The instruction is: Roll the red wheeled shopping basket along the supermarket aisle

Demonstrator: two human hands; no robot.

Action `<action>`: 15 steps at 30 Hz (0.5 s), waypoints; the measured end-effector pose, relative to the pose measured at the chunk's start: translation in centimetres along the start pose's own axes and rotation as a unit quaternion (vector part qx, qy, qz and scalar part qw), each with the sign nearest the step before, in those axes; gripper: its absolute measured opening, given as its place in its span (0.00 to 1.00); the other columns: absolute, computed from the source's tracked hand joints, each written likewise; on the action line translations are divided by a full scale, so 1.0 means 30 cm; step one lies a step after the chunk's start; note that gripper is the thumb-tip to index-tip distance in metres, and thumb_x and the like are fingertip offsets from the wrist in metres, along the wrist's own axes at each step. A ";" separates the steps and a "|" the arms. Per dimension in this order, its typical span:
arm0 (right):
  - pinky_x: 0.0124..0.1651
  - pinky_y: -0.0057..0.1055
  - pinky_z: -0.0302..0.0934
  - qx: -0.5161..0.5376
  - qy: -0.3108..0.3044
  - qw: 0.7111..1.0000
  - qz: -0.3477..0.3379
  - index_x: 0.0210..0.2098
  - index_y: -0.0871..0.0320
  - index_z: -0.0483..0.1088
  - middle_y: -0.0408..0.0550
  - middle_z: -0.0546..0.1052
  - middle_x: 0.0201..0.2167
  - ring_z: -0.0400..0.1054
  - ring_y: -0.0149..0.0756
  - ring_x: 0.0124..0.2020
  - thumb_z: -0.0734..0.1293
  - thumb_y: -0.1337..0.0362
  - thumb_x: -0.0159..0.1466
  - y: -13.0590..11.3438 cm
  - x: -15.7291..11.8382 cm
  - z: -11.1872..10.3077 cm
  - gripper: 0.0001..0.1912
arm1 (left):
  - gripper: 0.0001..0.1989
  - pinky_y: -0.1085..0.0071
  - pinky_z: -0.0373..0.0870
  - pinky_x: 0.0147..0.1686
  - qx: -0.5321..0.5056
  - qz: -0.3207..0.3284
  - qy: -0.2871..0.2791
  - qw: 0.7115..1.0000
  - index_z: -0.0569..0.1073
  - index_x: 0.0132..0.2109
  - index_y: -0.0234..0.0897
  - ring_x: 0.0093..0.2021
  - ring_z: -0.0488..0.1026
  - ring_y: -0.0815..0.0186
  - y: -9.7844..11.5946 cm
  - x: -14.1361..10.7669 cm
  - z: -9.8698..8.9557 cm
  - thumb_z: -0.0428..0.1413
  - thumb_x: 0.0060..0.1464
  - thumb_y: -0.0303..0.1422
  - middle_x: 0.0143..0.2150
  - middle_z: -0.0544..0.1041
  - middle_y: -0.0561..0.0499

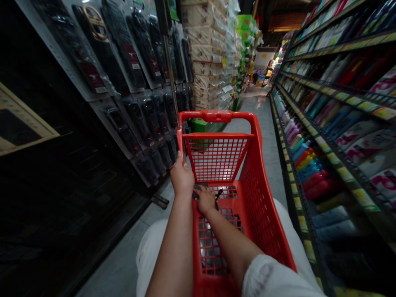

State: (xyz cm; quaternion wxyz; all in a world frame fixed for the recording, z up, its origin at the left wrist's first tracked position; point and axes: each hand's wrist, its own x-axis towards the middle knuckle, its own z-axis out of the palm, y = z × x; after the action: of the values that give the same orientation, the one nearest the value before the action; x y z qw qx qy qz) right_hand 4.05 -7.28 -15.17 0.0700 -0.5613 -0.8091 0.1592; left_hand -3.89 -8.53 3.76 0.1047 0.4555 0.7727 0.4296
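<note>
A red plastic shopping basket (pixel 261 185) with a grid bottom stands right in front of me, between my white-clothed legs. At its left side, my left hand (pixel 182 177) is closed round the red rim, thumb pointing up, close to a thin metal pole (pixel 173 82). My right hand (pixel 206 200) reaches down inside the basket, its fingers over a small dark object (pixel 200 187) on the bottom; what this is cannot be made out. Just right of those fingers lies a black item (pixel 219 194) with a bit of yellow.
Packaged belts (pixel 133 53) hang on a display at the left, beside a dark panel. Stacked tissue packs (pixel 207 53) and green boxes (pixel 246 31) stand farther on. Shelves of bottles (pixel 309 161) line the right. A grey floor aisle (pixel 260 107) runs ahead.
</note>
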 end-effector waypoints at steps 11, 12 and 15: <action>0.63 0.36 0.50 -0.011 0.082 0.979 0.188 0.60 0.53 0.69 0.51 0.65 0.64 0.55 0.44 0.64 0.57 0.68 0.66 0.317 -0.050 -0.088 0.25 | 0.29 0.71 0.65 0.60 -0.009 0.000 -0.009 1.000 0.61 0.68 0.32 0.62 0.69 0.63 0.019 -0.001 -0.023 0.48 0.60 0.23 0.63 0.70 0.43; 0.62 0.34 0.51 0.000 0.077 0.983 0.164 0.60 0.53 0.69 0.52 0.66 0.62 0.58 0.44 0.62 0.57 0.68 0.66 0.302 -0.044 -0.085 0.25 | 0.29 0.71 0.65 0.60 -0.010 0.002 -0.007 1.000 0.61 0.68 0.32 0.62 0.69 0.63 0.016 -0.001 -0.022 0.48 0.60 0.23 0.63 0.70 0.43; 0.60 0.35 0.53 0.021 0.059 0.995 0.081 0.60 0.52 0.68 0.54 0.68 0.59 0.59 0.44 0.58 0.57 0.68 0.66 0.204 -0.013 -0.050 0.24 | 0.28 0.71 0.64 0.60 -0.012 0.004 -0.002 1.000 0.61 0.68 0.32 0.62 0.68 0.63 0.009 0.002 -0.015 0.48 0.60 0.24 0.63 0.70 0.43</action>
State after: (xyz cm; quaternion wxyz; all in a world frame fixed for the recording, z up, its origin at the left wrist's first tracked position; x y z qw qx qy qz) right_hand 10.03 -5.41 -15.79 0.1159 -0.6316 -0.7522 0.1479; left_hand -4.01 -8.70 4.24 0.1101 0.4586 0.7652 0.4382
